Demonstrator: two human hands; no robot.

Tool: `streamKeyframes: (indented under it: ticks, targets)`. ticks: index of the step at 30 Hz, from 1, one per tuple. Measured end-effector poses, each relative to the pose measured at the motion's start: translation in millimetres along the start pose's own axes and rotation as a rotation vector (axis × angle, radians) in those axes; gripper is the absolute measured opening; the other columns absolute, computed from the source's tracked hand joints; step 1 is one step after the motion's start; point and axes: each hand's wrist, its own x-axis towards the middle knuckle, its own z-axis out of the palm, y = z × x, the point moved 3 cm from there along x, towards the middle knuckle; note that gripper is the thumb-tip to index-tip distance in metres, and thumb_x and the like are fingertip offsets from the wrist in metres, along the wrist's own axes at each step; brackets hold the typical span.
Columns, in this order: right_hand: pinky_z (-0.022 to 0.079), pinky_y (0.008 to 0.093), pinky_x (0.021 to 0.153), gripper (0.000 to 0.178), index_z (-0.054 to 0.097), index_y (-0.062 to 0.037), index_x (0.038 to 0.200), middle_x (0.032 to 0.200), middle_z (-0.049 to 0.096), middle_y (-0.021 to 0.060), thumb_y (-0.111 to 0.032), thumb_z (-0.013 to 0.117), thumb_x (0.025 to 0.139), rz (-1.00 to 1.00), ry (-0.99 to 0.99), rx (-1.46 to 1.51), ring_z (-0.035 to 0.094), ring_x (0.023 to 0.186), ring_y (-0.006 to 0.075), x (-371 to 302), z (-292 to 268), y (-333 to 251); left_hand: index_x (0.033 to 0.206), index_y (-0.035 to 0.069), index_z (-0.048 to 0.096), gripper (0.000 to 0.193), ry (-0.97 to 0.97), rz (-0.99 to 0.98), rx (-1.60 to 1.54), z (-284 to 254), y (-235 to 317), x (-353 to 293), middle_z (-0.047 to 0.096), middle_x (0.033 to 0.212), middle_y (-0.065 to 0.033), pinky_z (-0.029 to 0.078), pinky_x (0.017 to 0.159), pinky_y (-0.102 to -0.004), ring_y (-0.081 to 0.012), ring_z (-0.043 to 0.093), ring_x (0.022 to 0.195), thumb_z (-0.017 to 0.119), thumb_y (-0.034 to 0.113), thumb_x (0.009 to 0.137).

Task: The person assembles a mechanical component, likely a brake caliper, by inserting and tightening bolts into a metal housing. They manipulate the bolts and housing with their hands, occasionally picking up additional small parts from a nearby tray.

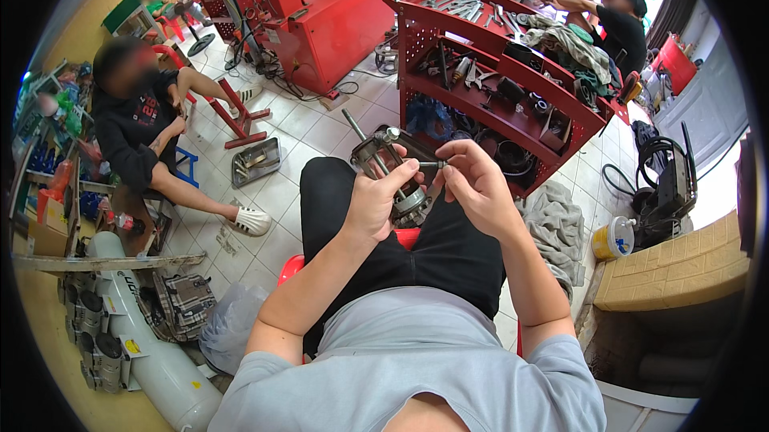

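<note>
A greasy metal assembly [411, 206] with a toothed, round lower end is held above my lap. A long threaded rod [353, 125] sticks up from its far left side. My left hand [375, 201] is closed around the frame of this assembly, thumb on top. On its right side a short bolt-like rod [431, 164] points toward my right hand [479, 187]. The fingers of that hand are pinched together at the rod's end. A dark tray-like surface [416, 146] lies just behind the assembly, partly hidden by it.
A red tool cart [448, 95] with wrenches and parts stands ahead right. One person [136, 111] sits at left near a metal tray [257, 162]; another [625, 27] crouches at far right. Grey cloth [553, 232] and a white bucket [615, 238] lie right; a white cylinder tank [156, 352] lies left.
</note>
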Motion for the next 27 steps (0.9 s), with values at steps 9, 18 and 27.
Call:
streamKeyframes:
  ticks: [9, 18, 27]
  targets:
    - [0.04, 0.0198, 0.051, 0.014, 0.057, 0.0003, 0.096, 0.072, 0.059, 0.0009, -0.006, 0.062, 0.085, -0.065, 0.118, -0.083, 0.049, 0.058, 0.0021, 1, 2, 6, 0.105, 0.008, 0.055, 0.022, 0.022, 0.043, 0.055, -4, -3, 2, 0.062, 0.086, -0.0041, 0.056, 0.067, -0.0317, -0.0149, 0.064, 0.078, 0.064, 0.004, 0.085]
    - [0.041, 0.0225, 0.054, 0.014, 0.057, -0.0014, 0.091, 0.072, 0.053, 0.0023, -0.002, 0.062, 0.078, -0.191, 0.14, -0.281, 0.049, 0.06, 0.0066, 1, 1, 2, 0.104, 0.008, 0.055, 0.024, 0.027, -0.001, 0.041, -2, -7, 1, 0.063, 0.087, -0.0047, 0.055, 0.066, -0.031, -0.0151, 0.064, 0.077, 0.067, 0.005, 0.084]
    - [0.046, 0.0263, 0.059, 0.017, 0.055, -0.0021, 0.086, 0.08, 0.052, 0.0065, 0.006, 0.062, 0.072, -0.392, 0.097, -0.456, 0.056, 0.069, 0.0168, 1, 2, -9, 0.102, 0.009, 0.056, 0.019, 0.043, -0.123, -0.022, 2, -6, -2, 0.061, 0.085, -0.004, 0.058, 0.065, -0.0356, -0.0149, 0.063, 0.076, 0.066, 0.007, 0.085]
